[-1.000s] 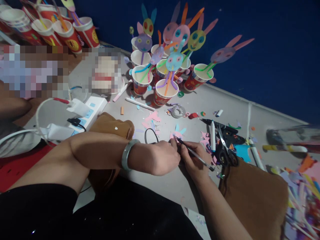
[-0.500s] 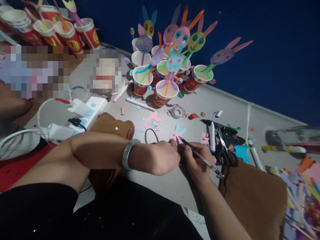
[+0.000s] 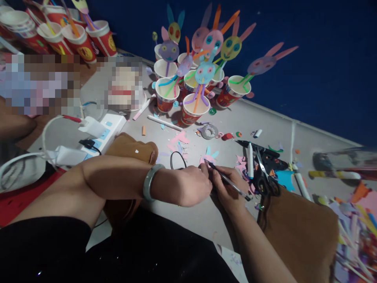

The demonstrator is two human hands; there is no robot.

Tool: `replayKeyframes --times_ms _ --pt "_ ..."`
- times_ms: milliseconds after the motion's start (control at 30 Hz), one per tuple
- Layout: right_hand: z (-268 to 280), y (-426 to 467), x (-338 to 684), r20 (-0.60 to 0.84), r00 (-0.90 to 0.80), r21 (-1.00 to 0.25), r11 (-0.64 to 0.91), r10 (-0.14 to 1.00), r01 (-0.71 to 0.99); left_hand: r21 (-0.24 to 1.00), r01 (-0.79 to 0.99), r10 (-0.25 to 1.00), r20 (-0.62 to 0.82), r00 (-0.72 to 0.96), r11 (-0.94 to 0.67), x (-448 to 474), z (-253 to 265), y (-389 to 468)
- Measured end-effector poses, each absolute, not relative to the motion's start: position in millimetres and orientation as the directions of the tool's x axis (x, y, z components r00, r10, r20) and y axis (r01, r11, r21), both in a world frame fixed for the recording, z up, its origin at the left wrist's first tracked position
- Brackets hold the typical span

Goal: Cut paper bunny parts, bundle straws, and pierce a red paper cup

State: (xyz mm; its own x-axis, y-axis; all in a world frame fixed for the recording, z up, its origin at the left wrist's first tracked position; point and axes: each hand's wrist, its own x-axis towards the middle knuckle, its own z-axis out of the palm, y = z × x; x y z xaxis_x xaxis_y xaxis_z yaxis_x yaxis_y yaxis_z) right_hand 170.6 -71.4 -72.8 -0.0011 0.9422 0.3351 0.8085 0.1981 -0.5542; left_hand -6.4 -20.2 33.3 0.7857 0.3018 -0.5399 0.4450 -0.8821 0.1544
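A small pink paper rabbit head point(image 3: 202, 160) with light-blue ears lies on the table. My left hand point(image 3: 194, 186), with a jade-like bangle on its wrist, is closed at the cutout's lower edge and steadies it. Its fingertips are partly hidden. In my right hand point(image 3: 231, 186) is a clear-barrelled pen point(image 3: 232, 184), gripped near its dark front end. The pen's tip is over the pink paper, apparently touching it. The fingers of both hands are close together below the cutout.
Paper cups point(image 3: 196, 112) with paper animal heads on straws stand behind. Scissors point(image 3: 265, 173), markers and a tape roll point(image 3: 209, 131) lie around, among paper scraps. A power strip point(image 3: 107, 131) and brown pouch point(image 3: 132, 147) are left; a brown bag point(image 3: 297, 232) is right. Another person's arm shows far left.
The pen's tip has shifted left across the pink rabbit head, and its rear end has moved left and up. My left hand stays in place.
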Motion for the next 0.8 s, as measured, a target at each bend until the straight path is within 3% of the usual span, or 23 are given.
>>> replayKeyframes --times_ms 467,633,800 --pt "-71.4 -72.2 171.0 0.306 0.014 -0.55 0.164 0.952 0.819 0.163 0.441 0.304 -0.517 0.8 -0.883 -7.9 32.1 -20.5" --pt "-70.0 -71.2 170.9 0.296 0.022 -0.548 0.151 0.955 0.823 0.217 0.49 0.363 -0.441 0.821 -0.844 -8.1 31.0 -21.1" --pt "-71.7 -70.9 170.7 0.307 0.012 -0.544 0.165 0.952 0.823 0.198 0.49 0.345 -0.494 0.798 -0.849 -7.1 33.8 -20.9"
